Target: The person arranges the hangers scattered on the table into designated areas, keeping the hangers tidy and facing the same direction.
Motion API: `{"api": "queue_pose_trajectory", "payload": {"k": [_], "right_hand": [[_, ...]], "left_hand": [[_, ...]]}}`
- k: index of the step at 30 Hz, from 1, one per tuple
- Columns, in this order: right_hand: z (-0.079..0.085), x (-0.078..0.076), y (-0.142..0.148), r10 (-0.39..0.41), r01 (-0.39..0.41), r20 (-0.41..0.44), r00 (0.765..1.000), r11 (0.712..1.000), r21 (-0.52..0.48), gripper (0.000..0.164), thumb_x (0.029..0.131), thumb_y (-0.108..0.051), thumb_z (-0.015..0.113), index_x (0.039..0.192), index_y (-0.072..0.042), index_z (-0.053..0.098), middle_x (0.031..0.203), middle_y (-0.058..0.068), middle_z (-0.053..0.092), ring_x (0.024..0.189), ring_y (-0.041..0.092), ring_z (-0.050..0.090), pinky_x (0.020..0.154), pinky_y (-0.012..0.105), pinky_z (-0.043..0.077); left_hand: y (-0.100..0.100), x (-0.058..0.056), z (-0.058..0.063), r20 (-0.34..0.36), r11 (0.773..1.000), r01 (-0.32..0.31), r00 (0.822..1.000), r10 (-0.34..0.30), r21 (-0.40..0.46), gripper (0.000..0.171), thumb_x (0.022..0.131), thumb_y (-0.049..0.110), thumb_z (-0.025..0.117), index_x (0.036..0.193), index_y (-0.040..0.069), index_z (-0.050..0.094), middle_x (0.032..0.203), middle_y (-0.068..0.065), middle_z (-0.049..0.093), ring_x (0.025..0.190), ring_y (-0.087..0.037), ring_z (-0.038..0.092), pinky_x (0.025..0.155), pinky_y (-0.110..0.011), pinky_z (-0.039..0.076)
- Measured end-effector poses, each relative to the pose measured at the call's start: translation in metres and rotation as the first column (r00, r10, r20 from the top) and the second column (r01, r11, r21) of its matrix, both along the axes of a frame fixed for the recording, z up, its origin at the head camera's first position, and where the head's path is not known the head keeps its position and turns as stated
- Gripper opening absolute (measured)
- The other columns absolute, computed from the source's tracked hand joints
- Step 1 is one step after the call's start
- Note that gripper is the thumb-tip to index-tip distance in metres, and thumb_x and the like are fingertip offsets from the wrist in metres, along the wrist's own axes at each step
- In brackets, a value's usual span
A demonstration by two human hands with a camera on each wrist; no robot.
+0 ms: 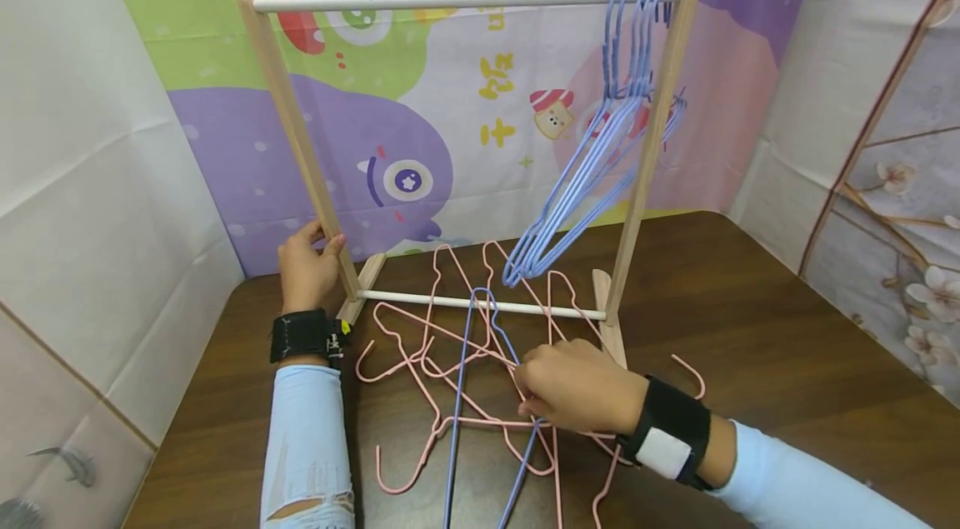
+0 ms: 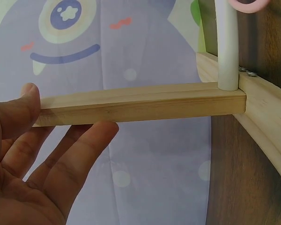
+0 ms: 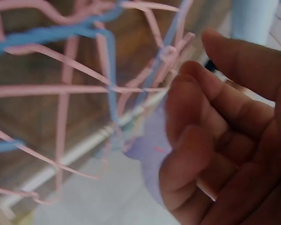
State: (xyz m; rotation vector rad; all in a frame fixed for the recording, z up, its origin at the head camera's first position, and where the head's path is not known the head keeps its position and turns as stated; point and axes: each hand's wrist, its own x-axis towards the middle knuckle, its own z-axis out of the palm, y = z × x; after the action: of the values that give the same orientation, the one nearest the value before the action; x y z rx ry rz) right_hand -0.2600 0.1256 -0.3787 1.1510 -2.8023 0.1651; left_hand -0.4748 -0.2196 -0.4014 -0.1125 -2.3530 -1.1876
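Observation:
A clothes rack of wood with white rods stands on the table; my left hand (image 1: 309,266) holds its left wooden upright (image 1: 288,117) near the base. In the left wrist view the thumb lies on one side of that upright (image 2: 140,107) and the fingers on the other. Several blue hangers (image 1: 558,187) hang bunched at the right end of the top rod (image 1: 450,1). Over a loose pile of pink hangers (image 1: 498,423) is my right hand (image 1: 577,387), its fingers loosely curled with nothing seen between them. One blue hanger (image 1: 456,429) lies across the pile, partly hidden by this hand.
The brown table (image 1: 750,304) carries rack and pile. Behind the rack hangs a cartoon-printed cloth (image 1: 300,154); pale walls stand at both sides. A pink hook (image 1: 693,375) sticks out to the right of my right wrist. The rack's lower white rod (image 1: 480,304) runs behind the pile.

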Motion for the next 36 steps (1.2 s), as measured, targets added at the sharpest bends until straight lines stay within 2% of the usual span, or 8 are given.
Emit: {"api": "queue_pose_trajectory", "payload": {"k": [5, 8, 13, 17, 21, 24, 30, 36], "right_hand": [[-0.024, -0.005, 0.008, -0.065, 0.065, -0.008, 0.998, 0.992, 0.112, 0.03, 0.078, -0.026, 0.088, 0.067, -0.018, 0.061, 0.065, -0.007, 0.057, 0.054, 0.01, 0.052, 0.047, 0.033, 0.044], [-0.034, -0.007, 0.012, -0.086, 0.085, -0.003, 0.996, 0.986, 0.143, 0.031, 0.077, -0.026, 0.089, 0.067, -0.017, 0.061, 0.067, -0.003, 0.058, 0.057, 0.014, 0.056, 0.047, 0.035, 0.045], [-0.042, -0.008, 0.014, -0.071, 0.065, 0.076, 0.995, 0.995, 0.077, 0.031, 0.08, -0.018, 0.086, 0.065, -0.019, 0.058, 0.064, -0.007, 0.056, 0.055, 0.01, 0.052, 0.046, 0.032, 0.042], [-0.044, -0.008, 0.013, -0.049, 0.045, 0.088, 0.995, 0.998, 0.042, 0.032, 0.084, -0.015, 0.083, 0.065, -0.021, 0.057, 0.063, -0.01, 0.055, 0.054, 0.007, 0.05, 0.045, 0.031, 0.041], [-0.045, -0.007, 0.013, -0.037, 0.037, -0.012, 0.999, 0.996, 0.076, 0.034, 0.082, -0.009, 0.081, 0.063, -0.021, 0.055, 0.062, -0.009, 0.055, 0.055, 0.01, 0.055, 0.043, 0.033, 0.042], [-0.047, -0.007, 0.013, -0.012, 0.029, -0.129, 0.992, 0.991, 0.13, 0.027, 0.079, -0.007, 0.081, 0.068, -0.018, 0.06, 0.067, -0.004, 0.06, 0.06, 0.015, 0.061, 0.044, 0.034, 0.047], [-0.05, -0.012, 0.01, 0.037, 0.022, -0.329, 0.944, 0.984, 0.174, 0.014, 0.08, -0.002, 0.081, 0.083, -0.009, 0.069, 0.078, 0.002, 0.065, 0.071, 0.018, 0.063, 0.052, 0.032, 0.054], [-0.044, -0.022, 0.006, 0.051, 0.034, -0.444, 0.895, 0.983, 0.181, 0.015, 0.08, -0.003, 0.082, 0.083, -0.01, 0.068, 0.079, 0.003, 0.065, 0.071, 0.018, 0.062, 0.046, 0.029, 0.05]], "left_hand": [[0.0, 0.0, 0.0, -0.014, 1.0, 0.002, 1.0, -0.002, 0.002, 0.032, 0.101, 0.014, 0.066, 0.131, 0.001, 0.068, 0.127, -0.021, 0.069, 0.106, -0.042, 0.071, 0.087, -0.052, 0.06], [0.0, 0.0, 0.0, -0.025, 1.0, 0.001, 1.0, -0.001, 0.001, 0.031, 0.101, 0.014, 0.067, 0.129, 0.0, 0.068, 0.126, -0.02, 0.07, 0.105, -0.042, 0.071, 0.088, -0.052, 0.06], [0.001, 0.0, 0.001, -0.033, 1.0, -0.001, 0.999, 0.001, -0.003, 0.032, 0.1, 0.013, 0.068, 0.129, 0.001, 0.068, 0.124, -0.021, 0.07, 0.104, -0.043, 0.071, 0.088, -0.053, 0.059], [0.0, 0.0, 0.001, -0.038, 1.0, -0.005, 0.999, 0.004, -0.006, 0.033, 0.1, 0.012, 0.068, 0.131, 0.0, 0.068, 0.123, -0.021, 0.071, 0.104, -0.043, 0.071, 0.089, -0.053, 0.059], [0.0, -0.002, 0.0, -0.046, 1.0, -0.006, 0.999, 0.005, -0.008, 0.031, 0.099, 0.012, 0.069, 0.128, 0.0, 0.069, 0.123, -0.021, 0.071, 0.102, -0.043, 0.072, 0.087, -0.053, 0.06], [0.0, -0.003, -0.001, -0.054, 1.0, -0.007, 0.999, 0.006, -0.008, 0.029, 0.099, 0.011, 0.069, 0.125, 0.0, 0.07, 0.122, -0.021, 0.071, 0.1, -0.042, 0.073, 0.086, -0.052, 0.06], [0.0, -0.002, -0.001, -0.053, 1.0, -0.008, 0.999, 0.008, -0.006, 0.03, 0.099, 0.012, 0.069, 0.126, -0.001, 0.07, 0.123, -0.021, 0.071, 0.099, -0.042, 0.073, 0.086, -0.052, 0.06], [-0.001, -0.001, -0.001, -0.051, 1.0, -0.015, 0.999, 0.015, -0.014, 0.032, 0.1, 0.013, 0.068, 0.129, 0.0, 0.069, 0.123, -0.021, 0.071, 0.1, -0.042, 0.073, 0.084, -0.052, 0.06]]}}
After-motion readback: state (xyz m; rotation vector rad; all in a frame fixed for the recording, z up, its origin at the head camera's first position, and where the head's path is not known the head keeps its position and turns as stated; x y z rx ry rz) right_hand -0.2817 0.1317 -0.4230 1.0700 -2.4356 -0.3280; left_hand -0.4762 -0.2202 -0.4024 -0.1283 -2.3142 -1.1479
